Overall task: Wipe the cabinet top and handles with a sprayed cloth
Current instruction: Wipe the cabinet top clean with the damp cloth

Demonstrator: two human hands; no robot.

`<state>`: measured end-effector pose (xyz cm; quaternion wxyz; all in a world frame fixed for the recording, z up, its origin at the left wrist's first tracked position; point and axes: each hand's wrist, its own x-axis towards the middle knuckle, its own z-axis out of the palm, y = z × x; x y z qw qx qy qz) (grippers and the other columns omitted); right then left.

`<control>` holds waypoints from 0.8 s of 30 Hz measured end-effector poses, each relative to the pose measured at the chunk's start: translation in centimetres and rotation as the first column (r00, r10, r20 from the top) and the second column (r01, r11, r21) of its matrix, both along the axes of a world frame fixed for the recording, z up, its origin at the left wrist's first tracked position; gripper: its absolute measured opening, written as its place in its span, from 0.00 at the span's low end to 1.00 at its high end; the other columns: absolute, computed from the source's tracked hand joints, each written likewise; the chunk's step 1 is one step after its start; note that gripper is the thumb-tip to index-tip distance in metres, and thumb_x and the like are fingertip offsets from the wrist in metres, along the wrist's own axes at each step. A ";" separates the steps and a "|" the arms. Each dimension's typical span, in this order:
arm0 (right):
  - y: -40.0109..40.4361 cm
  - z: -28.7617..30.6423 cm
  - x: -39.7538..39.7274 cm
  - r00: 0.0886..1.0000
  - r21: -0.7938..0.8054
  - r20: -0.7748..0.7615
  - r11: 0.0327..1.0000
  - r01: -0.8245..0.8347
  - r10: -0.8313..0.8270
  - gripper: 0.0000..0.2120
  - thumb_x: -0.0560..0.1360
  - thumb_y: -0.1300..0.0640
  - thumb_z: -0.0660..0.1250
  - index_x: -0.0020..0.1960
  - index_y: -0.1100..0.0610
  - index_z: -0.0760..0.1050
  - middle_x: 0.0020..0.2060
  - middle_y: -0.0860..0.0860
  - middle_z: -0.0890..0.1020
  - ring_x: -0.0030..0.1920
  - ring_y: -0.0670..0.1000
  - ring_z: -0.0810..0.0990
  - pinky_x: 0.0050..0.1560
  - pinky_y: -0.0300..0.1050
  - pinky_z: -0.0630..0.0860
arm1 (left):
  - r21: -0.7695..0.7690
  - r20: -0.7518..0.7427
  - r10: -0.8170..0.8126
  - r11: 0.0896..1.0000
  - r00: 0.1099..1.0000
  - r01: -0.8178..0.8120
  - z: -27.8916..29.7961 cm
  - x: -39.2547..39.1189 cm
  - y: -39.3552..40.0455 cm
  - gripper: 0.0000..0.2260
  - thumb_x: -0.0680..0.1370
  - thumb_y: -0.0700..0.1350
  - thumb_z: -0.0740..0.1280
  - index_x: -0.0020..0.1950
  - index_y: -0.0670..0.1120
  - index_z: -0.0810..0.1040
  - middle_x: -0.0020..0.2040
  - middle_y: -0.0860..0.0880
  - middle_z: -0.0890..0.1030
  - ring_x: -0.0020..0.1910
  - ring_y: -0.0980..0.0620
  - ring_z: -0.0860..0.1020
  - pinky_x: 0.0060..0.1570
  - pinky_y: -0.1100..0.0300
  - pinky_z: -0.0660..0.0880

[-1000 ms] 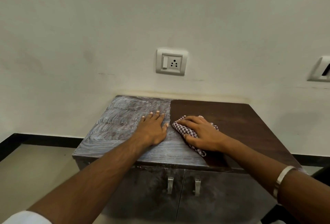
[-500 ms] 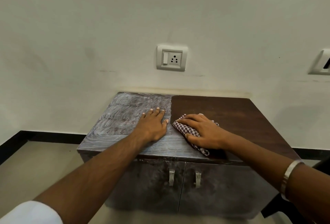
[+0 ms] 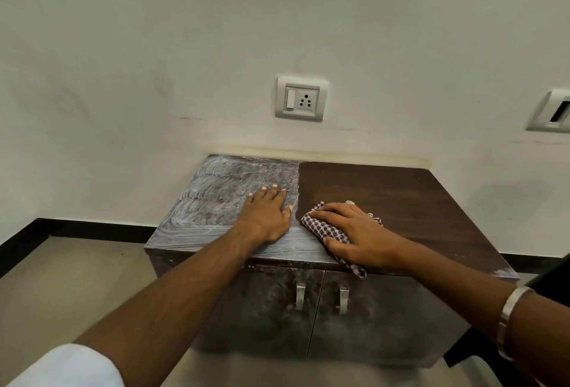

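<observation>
Pressing down on the checked cloth (image 3: pixel 327 230), the right hand (image 3: pixel 359 234) lies flat over it on the cabinet top (image 3: pixel 401 201), its fingers (image 3: pixel 327 210) extended and slightly spread, the thumb laid along the cloth's near edge; nothing is pinched. The cloth sits at the front centre of the cabinet top, right at the boundary between the hazy grey left half and the dark brown right half, and one corner of it hangs over the front edge. The left hand (image 3: pixel 266 218) rests palm down on the grey half, just beside the cloth but not touching it, with its fingers straight and close together and the thumb angled toward the cloth. The grey half carries curved whitish streak marks that run from the back edge of the cabinet top to its front left corner. The brown half shows a lighter dusty patch at its front right corner. Below the front edge, two cabinet doors meet at the centre, and two metal handles (image 3: pixel 300 295) hang side by side on either side of that seam, directly beneath the cloth. A metal bangle (image 3: pixel 509 315) circles the right wrist, and a white sleeve (image 3: pixel 71 368) covers the left upper arm. On the wall behind the cabinet top, a wall socket (image 3: pixel 301 99) with a switch is mounted above its centre.
</observation>
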<state>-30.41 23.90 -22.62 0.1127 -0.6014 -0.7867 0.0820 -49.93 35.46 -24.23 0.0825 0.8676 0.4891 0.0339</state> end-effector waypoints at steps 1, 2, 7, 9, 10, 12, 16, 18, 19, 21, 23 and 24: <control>0.3 0.1 -0.3 1.000 0.009 0.005 1.000 0.009 -0.009 0.27 0.78 0.46 0.60 0.76 0.44 0.59 0.73 0.46 0.63 0.72 0.46 0.58 0.72 0.43 0.53 | 0.003 0.004 0.001 1.000 1.000 -0.001 0.0 0.0 0.0 0.27 0.83 0.56 0.46 0.80 0.48 0.48 0.80 0.48 0.48 0.79 0.46 0.47 0.76 0.47 0.44; 0.5 0.0 -0.6 1.000 0.019 0.007 1.000 0.021 -0.021 0.27 0.78 0.46 0.60 0.76 0.45 0.59 0.73 0.47 0.63 0.72 0.46 0.58 0.72 0.43 0.53 | 0.002 0.010 0.000 1.000 1.000 0.000 -0.1 0.0 0.0 0.27 0.83 0.56 0.46 0.80 0.48 0.48 0.80 0.48 0.48 0.79 0.46 0.47 0.76 0.47 0.45; 0.1 -0.7 -1.2 1.000 0.057 -0.002 0.998 0.015 -0.015 0.27 0.78 0.45 0.59 0.76 0.44 0.59 0.73 0.46 0.63 0.72 0.45 0.57 0.71 0.40 0.51 | 0.019 0.019 0.008 1.000 1.000 -0.008 -0.3 0.1 -0.1 0.27 0.83 0.56 0.46 0.80 0.49 0.49 0.80 0.48 0.49 0.79 0.46 0.47 0.76 0.46 0.45; -0.6 -1.0 -0.8 1.000 0.053 -0.009 0.998 -0.018 0.019 0.29 0.76 0.42 0.56 0.76 0.43 0.59 0.73 0.45 0.63 0.72 0.44 0.57 0.72 0.40 0.51 | 0.018 0.019 0.003 1.000 1.000 -0.003 -0.3 0.1 -0.1 0.26 0.83 0.56 0.47 0.80 0.48 0.49 0.80 0.48 0.49 0.79 0.46 0.47 0.76 0.46 0.45; -1.0 -1.1 -0.5 0.999 0.040 -0.018 0.999 -0.029 0.030 0.30 0.75 0.40 0.55 0.76 0.43 0.60 0.73 0.45 0.63 0.72 0.43 0.57 0.73 0.41 0.52 | 0.015 0.018 0.002 1.000 1.000 -0.003 -0.3 0.0 -0.1 0.26 0.83 0.56 0.47 0.80 0.48 0.49 0.80 0.48 0.49 0.79 0.46 0.47 0.76 0.46 0.45; -1.3 -0.9 0.2 0.999 0.017 -0.021 0.999 -0.031 0.031 0.31 0.73 0.38 0.53 0.75 0.43 0.60 0.72 0.44 0.63 0.71 0.42 0.58 0.73 0.43 0.54 | 0.007 0.013 -0.001 1.000 1.000 0.001 -0.1 -0.1 -0.1 0.26 0.83 0.56 0.47 0.80 0.49 0.49 0.80 0.48 0.49 0.79 0.46 0.47 0.77 0.46 0.45; -0.8 -0.5 0.3 1.000 0.032 -0.015 0.999 0.025 -0.025 0.30 0.75 0.41 0.55 0.75 0.44 0.60 0.73 0.45 0.63 0.72 0.43 0.58 0.73 0.43 0.53 | 0.007 0.014 -0.001 1.000 1.000 0.001 -0.2 -0.3 -0.2 0.27 0.83 0.56 0.46 0.80 0.49 0.49 0.80 0.48 0.49 0.79 0.46 0.47 0.77 0.46 0.46; -0.3 -0.6 -0.4 0.999 0.041 -0.011 0.999 0.036 -0.036 0.30 0.74 0.41 0.55 0.76 0.44 0.60 0.73 0.46 0.63 0.72 0.45 0.58 0.73 0.44 0.54 | 0.004 0.023 0.003 1.000 1.000 -0.003 -0.2 -0.4 -0.2 0.27 0.83 0.56 0.46 0.80 0.49 0.49 0.80 0.48 0.49 0.79 0.47 0.47 0.77 0.46 0.46; -0.2 -0.7 -0.9 1.000 0.048 -0.011 0.998 0.030 -0.029 0.29 0.75 0.41 0.55 0.75 0.44 0.60 0.73 0.46 0.64 0.72 0.45 0.59 0.74 0.45 0.54 | 0.007 0.026 0.003 1.000 1.000 -0.003 -0.2 -0.5 -0.3 0.27 0.83 0.57 0.46 0.80 0.49 0.49 0.80 0.48 0.49 0.79 0.47 0.47 0.77 0.46 0.46; -0.6 -0.9 -1.4 1.000 0.064 -0.009 0.998 -0.010 0.010 0.29 0.75 0.42 0.56 0.75 0.44 0.60 0.72 0.46 0.64 0.71 0.44 0.59 0.73 0.43 0.54 | 0.011 0.029 -0.002 1.000 1.000 0.002 -0.2 -0.7 -0.3 0.26 0.83 0.56 0.47 0.80 0.49 0.49 0.80 0.48 0.49 0.79 0.47 0.47 0.77 0.46 0.46; -1.5 -1.0 -1.3 0.999 0.061 -0.010 0.997 -0.046 0.047 0.28 0.75 0.43 0.56 0.75 0.44 0.60 0.72 0.45 0.64 0.71 0.43 0.58 0.72 0.39 0.51 | 0.001 0.028 -0.012 1.000 1.000 0.012 -0.1 -1.0 -0.4 0.26 0.83 0.56 0.47 0.80 0.49 0.49 0.80 0.48 0.48 0.79 0.48 0.47 0.77 0.47 0.45; -1.9 -0.9 -1.0 0.998 0.052 -0.012 0.997 -0.057 0.058 0.28 0.76 0.42 0.56 0.75 0.44 0.61 0.72 0.44 0.64 0.71 0.42 0.58 0.71 0.38 0.51 | -0.001 0.026 -0.013 1.000 1.000 0.013 -0.1 -1.2 -0.4 0.26 0.83 0.56 0.47 0.80 0.49 0.48 0.80 0.49 0.48 0.79 0.48 0.47 0.76 0.48 0.45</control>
